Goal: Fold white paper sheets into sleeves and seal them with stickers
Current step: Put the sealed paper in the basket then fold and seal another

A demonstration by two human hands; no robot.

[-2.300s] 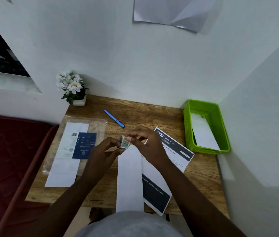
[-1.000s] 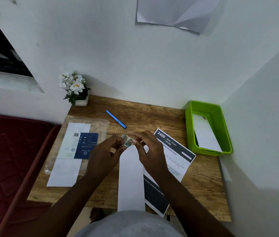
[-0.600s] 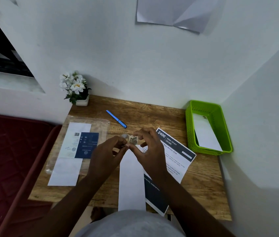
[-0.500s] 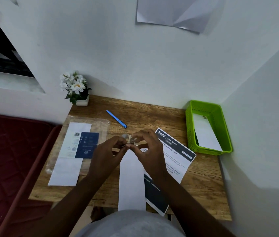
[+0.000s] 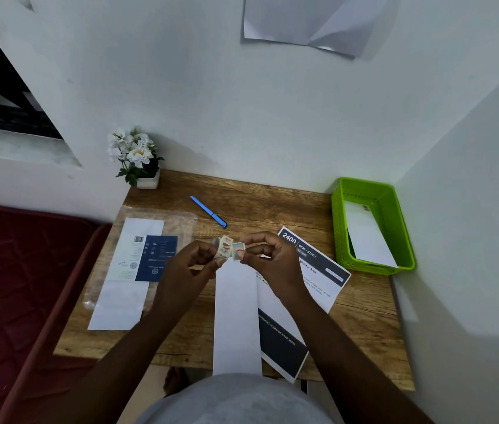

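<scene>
Patterned sticker roll (image 5: 223, 248) pinched between both hands.

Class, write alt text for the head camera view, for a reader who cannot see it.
Two hands hold a small sticker roll above a folded white paper sleeve on a wooden desk: the left hand grips the roll while the right hand pinches a sticker at its end. A green basket holding white paper stands at the right, a blue pen behind.
</scene>
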